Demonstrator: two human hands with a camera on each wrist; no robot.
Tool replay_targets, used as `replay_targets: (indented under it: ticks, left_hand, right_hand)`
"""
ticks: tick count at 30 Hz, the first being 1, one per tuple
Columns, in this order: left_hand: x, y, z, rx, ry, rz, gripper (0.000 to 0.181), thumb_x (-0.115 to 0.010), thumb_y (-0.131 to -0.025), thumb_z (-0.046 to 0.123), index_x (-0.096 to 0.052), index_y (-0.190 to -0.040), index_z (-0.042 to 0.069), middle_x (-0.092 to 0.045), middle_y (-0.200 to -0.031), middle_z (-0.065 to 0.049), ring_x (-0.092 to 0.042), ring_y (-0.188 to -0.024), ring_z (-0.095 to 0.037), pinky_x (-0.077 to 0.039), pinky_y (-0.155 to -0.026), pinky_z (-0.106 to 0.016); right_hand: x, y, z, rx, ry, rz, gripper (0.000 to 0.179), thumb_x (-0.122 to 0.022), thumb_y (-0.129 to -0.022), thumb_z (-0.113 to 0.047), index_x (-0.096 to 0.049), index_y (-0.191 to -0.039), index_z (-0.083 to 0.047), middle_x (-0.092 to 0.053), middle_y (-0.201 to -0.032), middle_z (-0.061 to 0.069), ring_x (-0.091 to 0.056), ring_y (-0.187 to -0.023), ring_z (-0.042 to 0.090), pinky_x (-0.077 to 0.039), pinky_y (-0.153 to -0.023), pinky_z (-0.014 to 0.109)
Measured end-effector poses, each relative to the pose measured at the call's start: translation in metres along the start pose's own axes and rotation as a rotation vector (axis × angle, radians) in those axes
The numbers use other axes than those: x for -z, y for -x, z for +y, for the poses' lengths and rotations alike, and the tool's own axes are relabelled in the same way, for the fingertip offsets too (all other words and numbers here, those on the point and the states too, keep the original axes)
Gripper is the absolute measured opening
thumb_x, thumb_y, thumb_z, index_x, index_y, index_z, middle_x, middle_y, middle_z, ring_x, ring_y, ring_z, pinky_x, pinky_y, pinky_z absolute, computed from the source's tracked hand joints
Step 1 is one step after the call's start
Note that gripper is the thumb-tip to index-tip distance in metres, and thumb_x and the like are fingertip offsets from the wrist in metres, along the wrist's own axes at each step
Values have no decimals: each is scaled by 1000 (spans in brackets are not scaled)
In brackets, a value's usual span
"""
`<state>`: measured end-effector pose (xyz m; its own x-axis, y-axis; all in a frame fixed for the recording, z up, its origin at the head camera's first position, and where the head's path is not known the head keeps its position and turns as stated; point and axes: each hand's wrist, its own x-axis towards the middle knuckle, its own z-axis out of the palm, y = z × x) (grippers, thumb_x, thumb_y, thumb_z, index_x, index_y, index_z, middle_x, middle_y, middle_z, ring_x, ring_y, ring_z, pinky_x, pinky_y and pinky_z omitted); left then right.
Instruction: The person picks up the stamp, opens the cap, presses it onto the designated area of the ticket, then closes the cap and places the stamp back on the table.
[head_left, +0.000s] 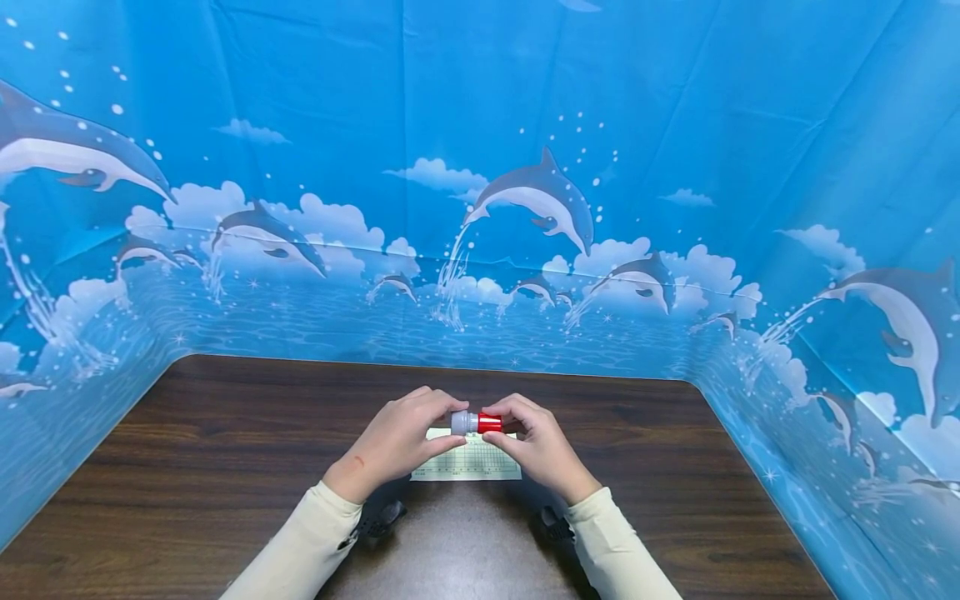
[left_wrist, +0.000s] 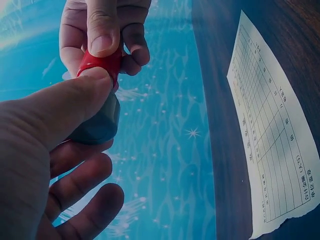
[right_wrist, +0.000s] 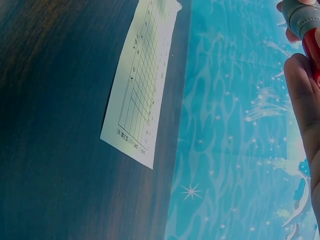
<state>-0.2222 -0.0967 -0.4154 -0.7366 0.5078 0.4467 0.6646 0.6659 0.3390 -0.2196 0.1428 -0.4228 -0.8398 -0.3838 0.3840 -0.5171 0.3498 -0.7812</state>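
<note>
Both hands hold a small round stamp level between them, above the paper form (head_left: 468, 468). My left hand (head_left: 393, 437) pinches its grey end (head_left: 459, 422) between thumb and fingers. At the other side, my right hand (head_left: 546, 443) grips the red part (head_left: 491, 423). In the left wrist view the left thumb lies along the edge of the red section (left_wrist: 104, 64), with the grey body (left_wrist: 102, 122) below it. Only part of the stamp shows at the upper right of the right wrist view, a ribbed grey collar (right_wrist: 306, 20) against the red.
The form, a pale green printed sheet with a grid and one torn edge, lies on the dark wooden table (head_left: 225, 450). A blue curtain (head_left: 337, 108) printed with dolphins encloses the back and sides. Dark devices (head_left: 384, 517) are worn at both wrists.
</note>
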Motion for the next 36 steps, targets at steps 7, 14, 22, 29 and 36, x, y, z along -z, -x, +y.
replay_targets:
  ticks: [7,14,22,29,36]
  left_hand:
    - [0,0,1,15,-20,6,48,-87,-83,41,-73,-123,18,-73,-113,6,-65,-97,-9,-60,-80,-30]
    - [0,0,-1,6,-21,9,47,-86,-85,39,-74,-125,17,-73,-114,6,-65,-97,-8,-60,-81,-29]
    - [0,0,-1,-2,-26,9,48,-86,-85,39,-73,-125,18,-73,-113,6,-64,-98,-8,-60,-82,-30]
    - [1,-1,0,15,-44,16,47,-88,-82,42,-75,-121,18,-73,-111,7,-64,-96,-8,-60,-81,-30]
    - [1,-1,1,5,-23,2,47,-86,-86,37,-73,-126,17,-72,-115,6,-65,-98,-8,-60,-82,-30]
  right_hand:
    - [-1,0,9,4,-14,11,30,-83,-85,1,-74,-113,-4,-71,-109,15,-71,-92,21,-63,-81,35]
    - [0,0,15,30,-26,3,31,-83,-86,-3,-74,-116,-8,-71,-111,8,-70,-94,19,-62,-83,35]
    - [0,0,4,-2,4,7,31,-81,-85,5,-73,-114,-1,-71,-109,13,-70,-93,26,-62,-84,41]
    - [4,2,-16,25,-6,6,29,-80,-86,6,-72,-114,2,-71,-107,15,-70,-91,23,-62,-83,37]
    - [3,2,-15,-1,8,14,29,-80,-86,5,-72,-114,0,-70,-110,18,-70,-94,24,-62,-85,39]
